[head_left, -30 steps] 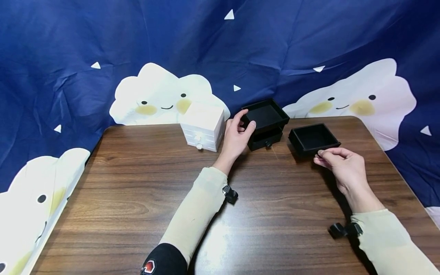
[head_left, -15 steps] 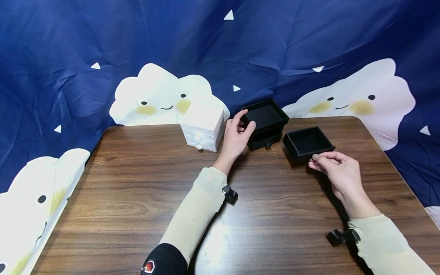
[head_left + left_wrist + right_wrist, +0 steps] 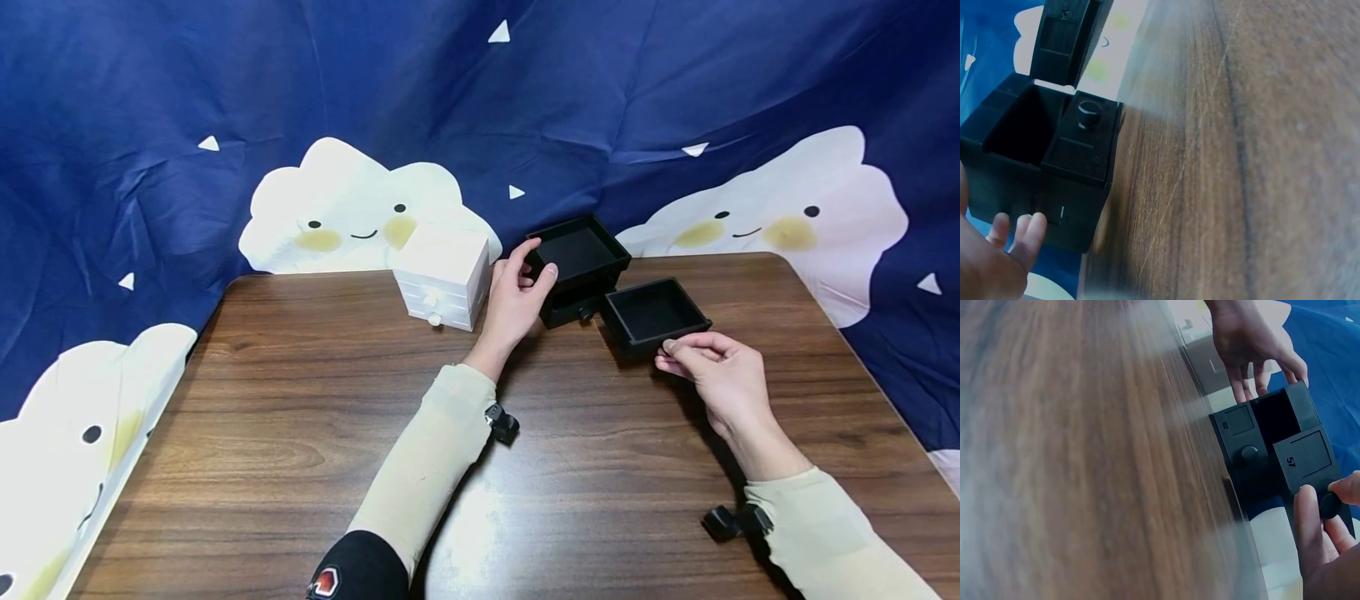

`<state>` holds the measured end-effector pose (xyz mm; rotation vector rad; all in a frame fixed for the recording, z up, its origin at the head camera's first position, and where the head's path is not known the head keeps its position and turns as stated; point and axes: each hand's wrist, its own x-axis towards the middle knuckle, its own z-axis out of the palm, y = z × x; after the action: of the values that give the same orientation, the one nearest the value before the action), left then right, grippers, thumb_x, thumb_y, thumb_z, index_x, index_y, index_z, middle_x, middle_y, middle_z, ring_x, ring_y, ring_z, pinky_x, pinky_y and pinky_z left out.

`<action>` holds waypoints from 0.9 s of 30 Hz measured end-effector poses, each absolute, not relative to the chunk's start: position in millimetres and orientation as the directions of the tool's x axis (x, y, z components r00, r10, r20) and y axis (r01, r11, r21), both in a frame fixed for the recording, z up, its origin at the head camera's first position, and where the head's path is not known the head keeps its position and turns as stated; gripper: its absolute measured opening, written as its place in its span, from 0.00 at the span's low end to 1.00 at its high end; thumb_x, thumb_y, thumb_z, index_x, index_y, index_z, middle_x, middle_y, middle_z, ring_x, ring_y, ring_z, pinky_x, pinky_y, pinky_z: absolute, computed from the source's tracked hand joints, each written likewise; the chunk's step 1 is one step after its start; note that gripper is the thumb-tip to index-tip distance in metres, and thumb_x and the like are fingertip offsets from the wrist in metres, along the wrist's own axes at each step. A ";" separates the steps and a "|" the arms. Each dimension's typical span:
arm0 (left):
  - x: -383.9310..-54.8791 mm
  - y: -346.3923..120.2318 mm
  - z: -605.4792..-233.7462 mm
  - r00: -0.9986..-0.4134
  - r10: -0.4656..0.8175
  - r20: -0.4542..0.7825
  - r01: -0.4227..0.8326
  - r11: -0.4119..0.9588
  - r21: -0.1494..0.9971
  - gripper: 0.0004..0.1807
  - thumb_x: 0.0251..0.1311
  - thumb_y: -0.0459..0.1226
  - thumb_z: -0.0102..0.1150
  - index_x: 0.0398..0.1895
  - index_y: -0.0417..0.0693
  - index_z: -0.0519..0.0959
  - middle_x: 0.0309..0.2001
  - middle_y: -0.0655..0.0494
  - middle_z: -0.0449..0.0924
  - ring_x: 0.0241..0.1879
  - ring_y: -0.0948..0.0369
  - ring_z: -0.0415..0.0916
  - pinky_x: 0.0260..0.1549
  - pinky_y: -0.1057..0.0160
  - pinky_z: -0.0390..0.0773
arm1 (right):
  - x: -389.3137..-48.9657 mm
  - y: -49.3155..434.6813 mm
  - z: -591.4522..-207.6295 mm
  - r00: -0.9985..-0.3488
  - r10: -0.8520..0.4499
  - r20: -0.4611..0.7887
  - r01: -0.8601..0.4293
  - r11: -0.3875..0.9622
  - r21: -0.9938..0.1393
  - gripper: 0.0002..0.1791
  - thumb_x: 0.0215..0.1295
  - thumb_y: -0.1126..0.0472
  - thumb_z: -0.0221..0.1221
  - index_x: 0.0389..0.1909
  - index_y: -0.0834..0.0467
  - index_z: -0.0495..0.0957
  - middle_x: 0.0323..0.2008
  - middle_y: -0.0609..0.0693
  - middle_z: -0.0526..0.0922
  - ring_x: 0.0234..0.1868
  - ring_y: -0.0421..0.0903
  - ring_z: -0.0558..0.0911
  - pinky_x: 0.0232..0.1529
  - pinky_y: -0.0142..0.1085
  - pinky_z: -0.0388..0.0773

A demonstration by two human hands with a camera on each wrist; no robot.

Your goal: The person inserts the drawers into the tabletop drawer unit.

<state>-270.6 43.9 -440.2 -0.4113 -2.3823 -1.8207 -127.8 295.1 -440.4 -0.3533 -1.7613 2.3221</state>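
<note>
A small black drawer cabinet [image 3: 583, 254] has a recessed top and an open upper slot, with a knobbed lower drawer [image 3: 1088, 140] shut beneath it. My left hand [image 3: 516, 302] rests against the cabinet's left side. Its fingertips touch the side wall [image 3: 997, 194], and the thumb lies near the top edge. In my right hand [image 3: 723, 375], thumb and fingers pinch the round knob [image 3: 1329, 505] of a pulled-out black drawer [image 3: 622, 335]. That drawer's inside is bare. It is held in front and to the right of the cabinet, its front marked with small characters in the right wrist view.
To the left of the cabinet stands a white drawer cabinet [image 3: 442, 258] with white knobs. Both sit near the back of the brown wooden table [image 3: 300, 400]. Behind the table hangs a blue curtain [image 3: 420, 83] with cloud faces.
My right hand has carried the black drawer leftward, closer to the black cabinet's front. My left hand and both cabinets have stayed where they were.
</note>
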 end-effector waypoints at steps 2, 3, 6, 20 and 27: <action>-270.7 44.1 -440.2 -0.956 0.144 0.254 0.283 0.242 0.928 0.29 0.74 0.47 0.63 0.77 0.61 0.74 0.55 0.45 0.73 0.46 0.59 0.76 0.50 0.68 0.78 | -127.7 292.6 -439.8 -0.951 0.303 -0.061 -0.021 -0.261 -0.965 0.11 0.65 0.79 0.66 0.31 0.61 0.88 0.27 0.52 0.93 0.27 0.44 0.93 0.35 0.34 0.90; -270.6 44.1 -440.1 -0.956 0.144 0.254 0.283 0.243 0.928 0.29 0.74 0.47 0.63 0.77 0.61 0.74 0.55 0.45 0.73 0.46 0.59 0.76 0.50 0.68 0.78 | -127.8 291.5 -439.6 -0.952 0.301 -0.059 -0.022 -0.261 -0.965 0.11 0.65 0.79 0.66 0.31 0.61 0.88 0.27 0.51 0.93 0.27 0.44 0.93 0.35 0.34 0.90; -270.9 44.2 -439.7 -0.956 0.143 0.258 0.286 0.245 0.926 0.29 0.74 0.48 0.63 0.76 0.61 0.74 0.55 0.44 0.73 0.46 0.60 0.76 0.50 0.68 0.78 | -128.5 288.3 -439.0 -0.954 0.297 -0.048 -0.034 -0.263 -0.964 0.12 0.66 0.80 0.65 0.30 0.61 0.88 0.27 0.51 0.93 0.27 0.44 0.93 0.35 0.35 0.90; -271.6 43.7 -440.2 -0.953 0.142 0.267 0.295 0.232 0.927 0.29 0.74 0.47 0.63 0.76 0.59 0.74 0.56 0.42 0.74 0.47 0.55 0.77 0.50 0.67 0.78 | -134.1 272.4 -437.2 -0.957 0.284 -0.051 -0.020 -0.241 -0.970 0.12 0.66 0.80 0.65 0.30 0.61 0.86 0.28 0.50 0.92 0.28 0.43 0.93 0.35 0.35 0.90; -270.9 44.5 -441.3 -0.953 0.139 0.270 0.296 0.227 0.928 0.29 0.73 0.48 0.63 0.76 0.59 0.75 0.56 0.41 0.74 0.48 0.52 0.78 0.50 0.66 0.79 | -136.6 264.9 -437.1 -0.958 0.280 -0.062 0.001 -0.214 -0.977 0.10 0.67 0.78 0.65 0.31 0.61 0.85 0.27 0.49 0.92 0.28 0.42 0.92 0.36 0.35 0.90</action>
<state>-270.9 44.5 -441.3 -0.4207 -2.3563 -1.8280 -136.6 264.9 -437.1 -0.3367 -1.8439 2.2908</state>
